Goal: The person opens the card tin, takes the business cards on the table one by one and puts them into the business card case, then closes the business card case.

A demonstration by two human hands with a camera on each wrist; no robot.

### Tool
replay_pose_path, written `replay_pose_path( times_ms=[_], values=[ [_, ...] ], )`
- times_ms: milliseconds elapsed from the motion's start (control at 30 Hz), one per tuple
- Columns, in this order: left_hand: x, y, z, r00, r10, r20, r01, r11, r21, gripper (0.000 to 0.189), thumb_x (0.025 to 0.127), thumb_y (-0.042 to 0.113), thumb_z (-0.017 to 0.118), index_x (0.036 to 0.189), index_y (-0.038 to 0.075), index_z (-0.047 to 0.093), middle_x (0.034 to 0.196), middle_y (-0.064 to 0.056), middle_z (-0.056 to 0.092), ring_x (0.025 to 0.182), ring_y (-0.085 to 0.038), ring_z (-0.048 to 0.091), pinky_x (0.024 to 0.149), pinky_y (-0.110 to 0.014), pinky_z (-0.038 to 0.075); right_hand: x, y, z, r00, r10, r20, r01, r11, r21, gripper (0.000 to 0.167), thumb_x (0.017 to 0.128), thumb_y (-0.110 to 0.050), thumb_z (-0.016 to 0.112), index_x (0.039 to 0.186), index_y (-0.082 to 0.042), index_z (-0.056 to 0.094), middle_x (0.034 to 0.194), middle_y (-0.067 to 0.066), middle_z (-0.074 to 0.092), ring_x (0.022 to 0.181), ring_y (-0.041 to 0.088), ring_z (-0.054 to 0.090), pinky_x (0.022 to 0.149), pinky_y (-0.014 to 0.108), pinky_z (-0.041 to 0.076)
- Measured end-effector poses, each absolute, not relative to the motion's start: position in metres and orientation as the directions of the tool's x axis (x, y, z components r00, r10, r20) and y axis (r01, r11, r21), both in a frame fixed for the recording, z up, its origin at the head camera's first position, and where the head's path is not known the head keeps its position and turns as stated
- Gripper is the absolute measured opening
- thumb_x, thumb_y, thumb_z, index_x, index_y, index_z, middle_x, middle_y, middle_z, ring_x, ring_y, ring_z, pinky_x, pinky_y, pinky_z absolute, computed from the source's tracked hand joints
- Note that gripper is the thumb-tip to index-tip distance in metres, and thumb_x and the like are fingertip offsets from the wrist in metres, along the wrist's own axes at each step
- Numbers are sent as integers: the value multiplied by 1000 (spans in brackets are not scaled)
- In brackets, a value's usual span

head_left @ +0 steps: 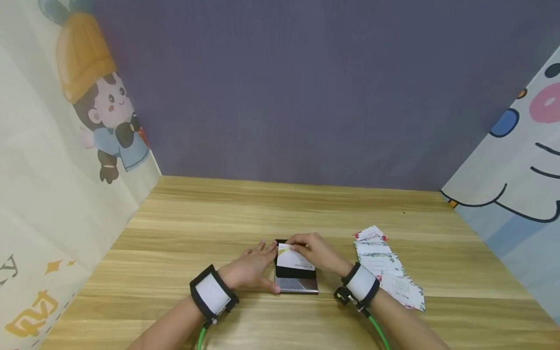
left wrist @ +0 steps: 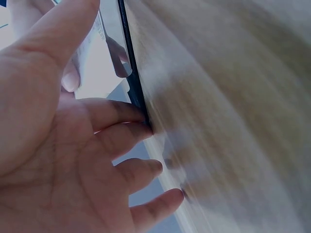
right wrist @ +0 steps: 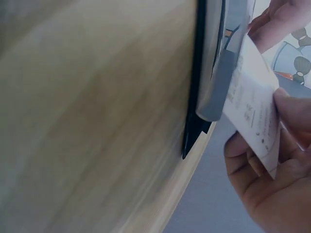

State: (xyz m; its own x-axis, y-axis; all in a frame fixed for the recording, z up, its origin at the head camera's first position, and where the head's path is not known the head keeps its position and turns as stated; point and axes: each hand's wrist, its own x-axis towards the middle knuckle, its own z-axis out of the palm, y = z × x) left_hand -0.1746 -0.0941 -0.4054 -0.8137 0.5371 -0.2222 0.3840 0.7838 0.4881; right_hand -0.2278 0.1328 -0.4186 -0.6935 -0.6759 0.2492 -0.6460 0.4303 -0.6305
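Note:
A card case [head_left: 297, 286] lies on the table with a silver part nearest me and a black part beyond it. My right hand [head_left: 321, 252] pinches a white business card [head_left: 292, 257] between thumb and fingers, above the case's black part. Print on this card shows in the right wrist view, where the card [right wrist: 252, 97] is tilted beside the case [right wrist: 214, 68]. With fingers spread, my left hand [head_left: 251, 267] rests at the case's left side. Its fingertips touch the case's edge and the table in the left wrist view, and its thumb lies at the near left corner.
To the right, several white cards with floral borders [head_left: 380, 262] lie overlapping on the wooden table [head_left: 197, 209]. A dark grey panel [head_left: 280, 97] rises behind the table. Printed cartoon walls [head_left: 43, 170] stand at both sides. A green cable trails from each wrist strap.

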Motion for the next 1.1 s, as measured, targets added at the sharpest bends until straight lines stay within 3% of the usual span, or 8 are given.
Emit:
replay_pose_path(
  times_ms=[333, 600, 733, 900, 1100],
  values=[
    [-174, -94, -403, -809, 537, -239, 377, 786, 491, 101, 84, 44, 84, 157, -5, 34, 169, -17, 24, 156, -43, 17, 123, -64, 21, -227, 133, -419, -693, -701, 167, -598, 428, -678, 17, 99, 2, 61, 109, 4, 75, 104, 15, 77, 85, 6, 63, 73, 22, 53],
    [-173, -93, -402, -813, 533, -235, 378, 790, 483, 100, 83, 43, 85, 156, -5, 36, 169, -18, 26, 156, -43, 18, 123, -64, 22, -221, 133, -418, -636, -766, 87, -596, 417, -686, 18, 99, 1, 61, 111, 5, 74, 107, 15, 76, 92, 6, 62, 77, 21, 53],
    [-173, -93, -401, -814, 533, -232, 381, 790, 480, 99, 83, 42, 85, 156, -5, 37, 168, -18, 27, 156, -44, 19, 122, -64, 22, -215, 131, -416, -622, -778, 89, -620, 420, -663, 17, 96, 3, 66, 110, 7, 74, 101, 13, 74, 88, 4, 59, 73, 21, 51],
    [-173, -94, -402, -812, 539, -224, 393, 788, 474, 99, 83, 42, 85, 156, -5, 38, 168, -18, 27, 155, -46, 20, 122, -65, 23, -209, 129, -415, -642, -762, 80, -639, 474, -606, 19, 91, 1, 72, 109, 5, 75, 97, 8, 69, 86, 6, 57, 74, 22, 50],
    [-172, -93, -401, -812, 538, -228, 391, 791, 471, 99, 83, 42, 85, 156, -5, 38, 168, -19, 28, 155, -47, 20, 122, -65, 23, -203, 128, -414, -710, -703, 52, -582, 542, -606, 20, 87, -2, 79, 104, 3, 70, 88, 1, 64, 80, 4, 53, 71, 21, 49]
  ],
)
